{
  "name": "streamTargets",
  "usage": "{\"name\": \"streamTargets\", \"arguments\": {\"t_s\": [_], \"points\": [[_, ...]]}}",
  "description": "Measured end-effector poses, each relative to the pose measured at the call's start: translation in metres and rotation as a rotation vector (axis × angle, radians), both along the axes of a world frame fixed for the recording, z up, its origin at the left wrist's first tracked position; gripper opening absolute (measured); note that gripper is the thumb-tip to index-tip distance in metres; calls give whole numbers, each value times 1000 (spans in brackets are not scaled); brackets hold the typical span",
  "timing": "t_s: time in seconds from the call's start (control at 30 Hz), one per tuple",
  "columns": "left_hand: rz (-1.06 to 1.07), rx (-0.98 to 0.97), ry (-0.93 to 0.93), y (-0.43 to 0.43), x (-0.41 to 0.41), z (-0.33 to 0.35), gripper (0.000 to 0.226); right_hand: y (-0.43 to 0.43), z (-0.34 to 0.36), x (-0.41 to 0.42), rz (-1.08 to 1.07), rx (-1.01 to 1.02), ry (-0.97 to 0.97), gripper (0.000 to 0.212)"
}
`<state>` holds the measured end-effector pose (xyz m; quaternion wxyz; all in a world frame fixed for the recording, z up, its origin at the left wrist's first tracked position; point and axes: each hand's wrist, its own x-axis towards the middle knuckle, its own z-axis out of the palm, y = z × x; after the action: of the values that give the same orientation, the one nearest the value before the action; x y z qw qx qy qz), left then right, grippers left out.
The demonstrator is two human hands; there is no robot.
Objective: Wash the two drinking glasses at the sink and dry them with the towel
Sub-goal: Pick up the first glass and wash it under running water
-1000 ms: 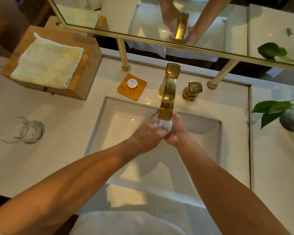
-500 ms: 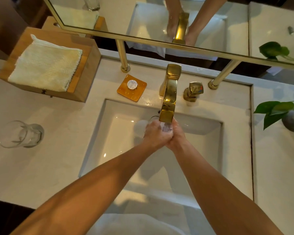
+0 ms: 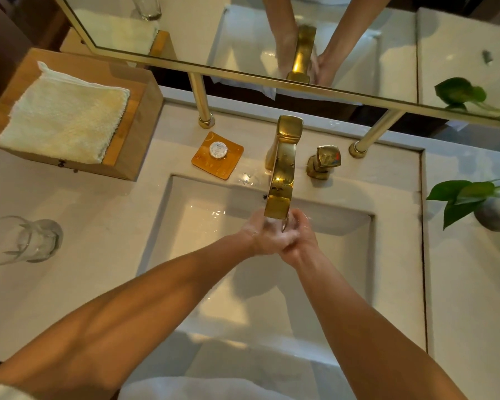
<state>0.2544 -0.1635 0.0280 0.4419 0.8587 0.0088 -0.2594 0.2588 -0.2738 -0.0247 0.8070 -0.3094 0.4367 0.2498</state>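
Under the gold faucet (image 3: 282,180), at the back edge of the sink (image 3: 185,255), the left hand (image 3: 261,235) and right hand (image 3: 300,239) are pressed together, fingers curled round a mostly hidden glass (image 3: 285,225). A second glass (image 3: 23,241) is set near the left edge of the counter (image 3: 98,284), bare surface beside it. The towel (image 3: 64,119) is folded at the back left corner. Print on a round cap (image 3: 218,150) is too small to be read.

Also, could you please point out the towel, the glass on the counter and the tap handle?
towel (image 3: 64,116): head view, middle of its folded top.
glass on the counter (image 3: 26,241): head view, its clear side wall.
tap handle (image 3: 326,157): head view, its square gold top.
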Motion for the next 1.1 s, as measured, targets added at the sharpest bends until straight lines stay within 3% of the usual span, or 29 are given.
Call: {"name": "streamTargets", "arguments": {"t_s": [0.13, 0.17, 0.2, 0.27, 0.33, 0.4, 0.43, 0.47, 0.53, 0.6, 0.63, 0.73, 0.8, 0.83, 0.9, 0.97, 1.03, 1.1], "points": [[538, -254, 260, -9, -11, -7, 32, 6, -7, -3, 110, -29, -188, 53], [584, -219, 254, -11, -13, -6, 32, 7, -8, -3, 133, -38, -200, 55], [529, -123, 140, -11, -19, -9, 30, 7, -8, -4, 130, 9, -198, 53], [39, 219, -309, -3, -34, -21, 30, 8, -2, -2, 112, 82, -141, 42], [-427, 390, -652, 23, -34, -39, 41, 5, 3, -1, 202, 84, -114, 37], [-616, 389, -768, 44, -28, -51, 40, 2, 6, -3, 297, 72, -99, 31], [-628, 356, -678, 45, -26, -48, 37, 2, 5, -5, 307, 46, -79, 30], [-544, 292, -555, 39, -25, -40, 30, 5, 5, -7, 288, 5, -56, 31], [-122, 141, -210, 16, -28, -27, 11, 14, 6, -8, 207, -32, -53, 32], [420, -101, 103, 0, -28, -18, 22, 19, 5, -7, 184, -63, -120, 26], [593, -299, 204, -3, -27, -17, 27, 18, 8, -5, 211, -112, -164, 17], [925, -883, 450, 1, -25, -11, 3, 9, 7, -2, 303, -219, -293, 8], [1015, -858, 519, 4, -19, -14, 13, 5, 6, -1, 327, -228, -347, 13], [957, -682, 478, 4, -17, -13, 21, 5, 7, -2, 342, -233, -358, 16], [637, -277, 270, 9, -19, -14, 26, 5, 13, -2, 385, -226, -310, 23], [133, 25, -144, 19, -27, -19, 24, 2, 20, -1, 435, -143, -195, 36], [-395, 230, -554, 37, -33, -23, 22, -3, 26, -1, 518, -68, -147, 45], [-687, 321, -751, 55, -34, -30, 23, -2, 31, -4, 572, -42, -148, 45]]}}
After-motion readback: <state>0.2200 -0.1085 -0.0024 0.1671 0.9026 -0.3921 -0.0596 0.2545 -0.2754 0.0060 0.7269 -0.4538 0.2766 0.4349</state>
